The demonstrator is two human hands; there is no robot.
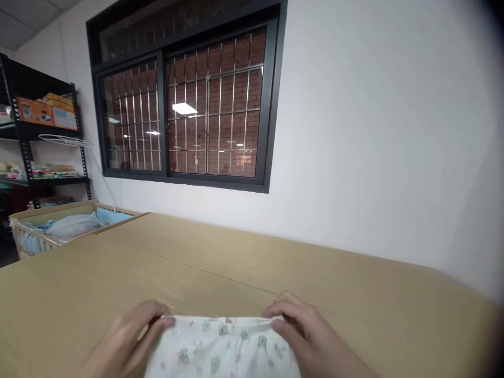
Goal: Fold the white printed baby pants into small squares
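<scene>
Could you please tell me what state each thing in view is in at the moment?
Left hand, pinching the garment's top edge
Right hand, pinching the same edge
White printed garment, held by its top edge
Black-framed window, shut
Black metal shelf, loaded with boxes and fabric
Wooden slatted crib, lined with blue padding

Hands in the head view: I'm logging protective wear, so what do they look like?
The left hand and right hand are bare, with no gloves, rings or watch showing, and no sleeve in view.
</scene>
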